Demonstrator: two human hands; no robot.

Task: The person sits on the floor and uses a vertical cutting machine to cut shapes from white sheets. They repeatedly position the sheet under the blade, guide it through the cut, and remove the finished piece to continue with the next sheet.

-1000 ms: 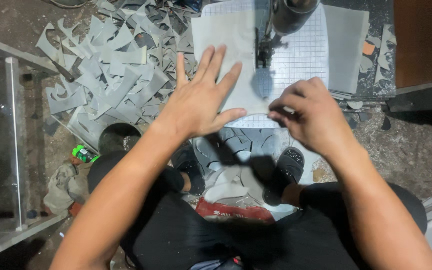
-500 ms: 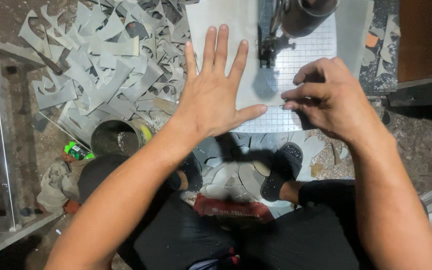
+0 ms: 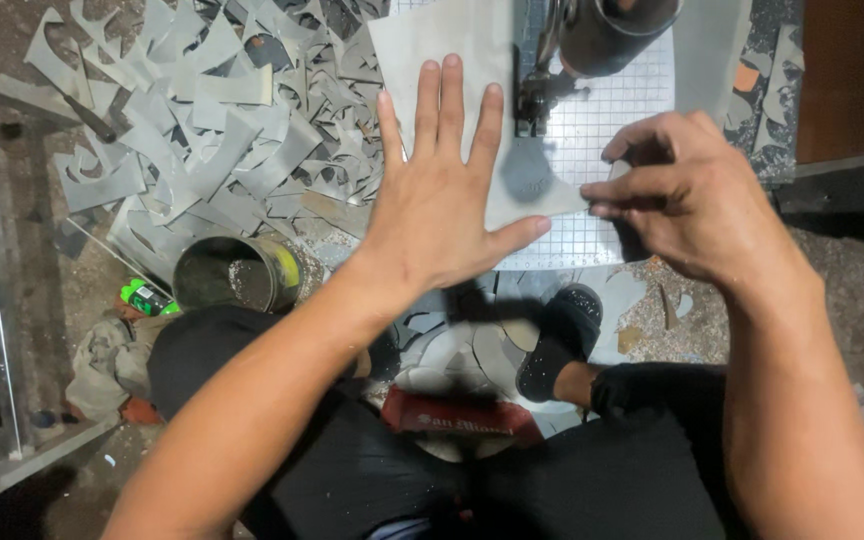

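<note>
Two hands work one grey sheet (image 3: 452, 60) on a gridded table (image 3: 622, 110); the left hand (image 3: 442, 200) lies open and flat, fingers spread, on the sheet; the right hand (image 3: 687, 195) pinches its near right edge; grey offcuts (image 3: 212, 130) litter the floor to the left.

A pale grey sheet (image 3: 452, 60) lies on a white work surface (image 3: 612, 130) ruled in a fine grid, beside grey offcuts (image 3: 212, 130), a dark green can (image 3: 237, 272) with a yellow band, and a black sandal (image 3: 557, 340).
</note>
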